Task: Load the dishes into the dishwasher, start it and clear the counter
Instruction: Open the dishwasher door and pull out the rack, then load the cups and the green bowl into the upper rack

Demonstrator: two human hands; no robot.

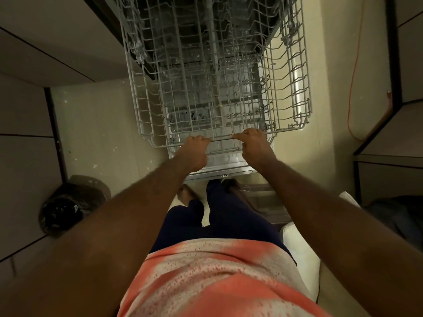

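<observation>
The dishwasher stands open below me, its door (219, 167) folded down flat. An empty grey wire upper rack (295, 76) is pulled out over the door, and a lower wire rack shows through it. My left hand (194, 153) grips the front rail of the upper rack at its left of centre. My right hand (255, 146) grips the same rail a little further right, thumb along the wire. No dishes are in either rack.
A bin lined with a black bag (68, 207) stands on the floor at my left. Cabinet fronts (25, 115) run along the left side and a dark-edged counter (393, 138) along the right. An orange cord (353, 72) hangs by the right wall. A white container (302, 255) sits near my right hip.
</observation>
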